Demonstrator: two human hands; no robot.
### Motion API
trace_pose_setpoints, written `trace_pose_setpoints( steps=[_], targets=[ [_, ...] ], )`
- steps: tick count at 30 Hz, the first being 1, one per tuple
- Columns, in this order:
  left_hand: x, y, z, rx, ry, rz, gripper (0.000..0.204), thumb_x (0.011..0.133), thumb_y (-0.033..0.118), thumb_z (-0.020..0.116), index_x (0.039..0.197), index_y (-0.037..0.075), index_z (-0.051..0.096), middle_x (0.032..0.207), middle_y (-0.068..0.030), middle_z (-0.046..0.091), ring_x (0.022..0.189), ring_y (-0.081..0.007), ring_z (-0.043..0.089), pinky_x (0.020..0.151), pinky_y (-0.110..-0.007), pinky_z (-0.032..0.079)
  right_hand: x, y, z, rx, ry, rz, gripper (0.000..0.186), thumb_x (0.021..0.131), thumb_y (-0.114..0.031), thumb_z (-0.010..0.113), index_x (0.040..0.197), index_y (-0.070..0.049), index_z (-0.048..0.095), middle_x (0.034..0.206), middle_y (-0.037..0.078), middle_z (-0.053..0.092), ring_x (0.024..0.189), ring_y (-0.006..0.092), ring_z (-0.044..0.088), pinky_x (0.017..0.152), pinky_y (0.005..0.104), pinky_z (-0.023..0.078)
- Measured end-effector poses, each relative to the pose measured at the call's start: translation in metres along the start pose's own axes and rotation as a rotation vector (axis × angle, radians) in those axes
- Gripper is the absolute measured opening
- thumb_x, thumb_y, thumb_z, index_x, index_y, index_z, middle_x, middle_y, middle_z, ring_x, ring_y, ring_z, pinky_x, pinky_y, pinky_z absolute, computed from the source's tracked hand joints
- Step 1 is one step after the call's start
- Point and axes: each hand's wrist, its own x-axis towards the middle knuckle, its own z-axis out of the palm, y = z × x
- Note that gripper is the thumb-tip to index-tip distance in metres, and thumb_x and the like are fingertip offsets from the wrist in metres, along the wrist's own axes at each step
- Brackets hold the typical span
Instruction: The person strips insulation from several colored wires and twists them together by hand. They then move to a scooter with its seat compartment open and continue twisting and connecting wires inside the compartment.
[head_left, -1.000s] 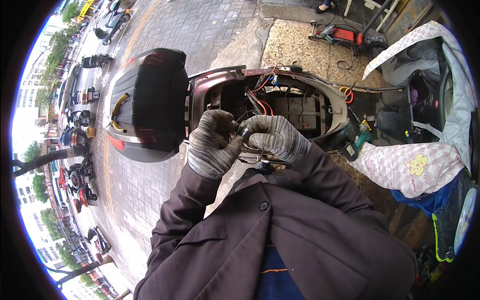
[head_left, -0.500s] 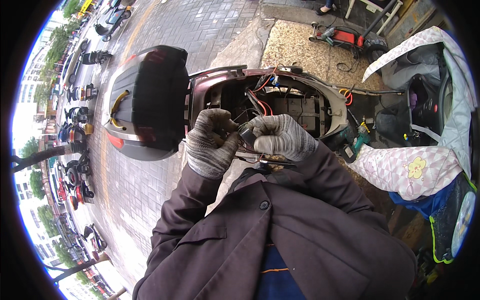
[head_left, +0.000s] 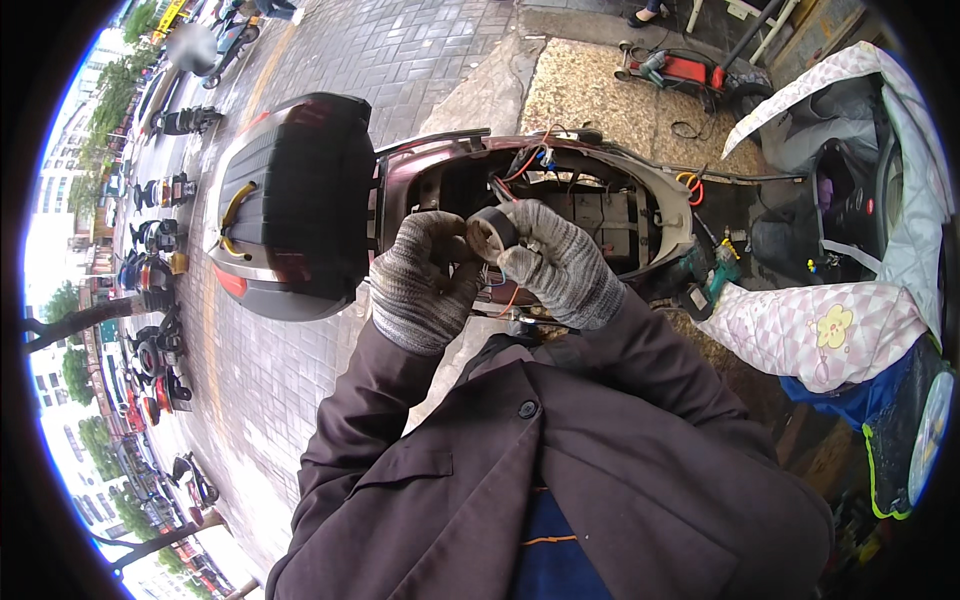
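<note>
My right hand [head_left: 560, 265], in a grey knitted glove, grips a roll of dark tape [head_left: 505, 228] with thumb and fingers. Facing it, my left hand [head_left: 420, 280], gloved alike, has curled fingers at the roll's left side, closed on something hidden among them. Thin orange and blue wires [head_left: 512, 298] hang below the roll. Both hands are over the opened body [head_left: 420, 170] of a maroon scooter, whose cavity holds cables and a grey battery-like block [head_left: 610, 215].
A black top box [head_left: 310, 190] sits left. Right are a green power tool [head_left: 720, 275], a quilted cover [head_left: 820, 335] and another scooter [head_left: 845, 200]. A red wheeled device [head_left: 685, 70] and someone's foot [head_left: 645, 15] are at the top. Parked scooters [head_left: 160, 235] line the street.
The roll and my right fingers have risen and tilted, showing the roll's ring face. Orange and blue wires now show beneath it. My left hand has shifted slightly up.
</note>
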Motion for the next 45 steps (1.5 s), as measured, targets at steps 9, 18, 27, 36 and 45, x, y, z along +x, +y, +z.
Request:
trace_pose_setpoints(
  steps=[9, 18, 27, 36, 45],
  targets=[
    [0.003, 0.006, 0.002, 0.134, -0.017, 0.149, 0.027, 0.072, -0.005, 0.065, 0.097, 0.005, 0.059, 0.074, -0.0087, 0.064, 0.063, -0.0181, 0.064, 0.056, -0.029, 0.051, 0.007, -0.012, 0.007, -0.068, 0.19, 0.12, 0.016, 0.095, -0.021, 0.058, 0.099, -0.006, 0.061, 0.079, -0.005, 0.056, 0.072, 0.0021, 0.047, 0.063, 0.021, 0.042],
    [0.009, 0.002, -0.003, 0.358, 0.004, 0.368, 0.017, 0.069, -0.004, 0.063, 0.082, 0.007, 0.068, 0.069, -0.0096, 0.061, 0.059, -0.0248, 0.061, 0.054, -0.032, 0.051, 0.008, -0.011, 0.004, -0.32, 0.338, 0.222, 0.026, 0.088, -0.021, 0.066, 0.075, -0.002, 0.055, 0.064, 0.004, 0.056, 0.058, 0.0083, 0.048, 0.054, 0.0277, 0.045],
    [0.012, -0.005, -0.013, -0.033, -0.234, 0.005, 0.014, 0.073, -0.005, 0.058, 0.084, -0.001, 0.067, 0.074, -0.0089, 0.065, 0.065, -0.0149, 0.063, 0.061, -0.028, 0.052, -0.002, -0.032, -0.016, -0.708, -0.036, -0.273, 0.02, 0.077, 0.002, 0.062, 0.097, -0.001, 0.06, 0.083, 0.008, 0.06, 0.077, 0.0178, 0.061, 0.073, 0.0292, 0.052],
    [0.016, -0.006, -0.012, -0.395, -0.424, -0.234, 0.012, 0.077, -0.001, 0.061, 0.088, -0.002, 0.065, 0.076, -0.0024, 0.064, 0.069, -0.0074, 0.057, 0.064, -0.024, 0.049, -0.011, -0.032, -0.008, -0.935, -0.1, -0.444, 0.022, 0.075, -0.003, 0.068, 0.095, -0.011, 0.067, 0.099, 0.009, 0.06, 0.085, 0.0264, 0.064, 0.072, 0.0347, 0.054],
    [0.011, -0.01, -0.001, -0.271, -0.313, -0.092, 0.01, 0.076, -0.002, 0.063, 0.086, -0.001, 0.064, 0.075, -0.0064, 0.065, 0.067, -0.0091, 0.06, 0.063, -0.026, 0.052, -0.005, -0.009, -0.01, -0.602, 0.024, -0.499, 0.024, 0.074, 0.013, 0.061, 0.092, -0.002, 0.059, 0.09, 0.011, 0.061, 0.084, 0.025, 0.062, 0.076, 0.0319, 0.051]
  ],
)
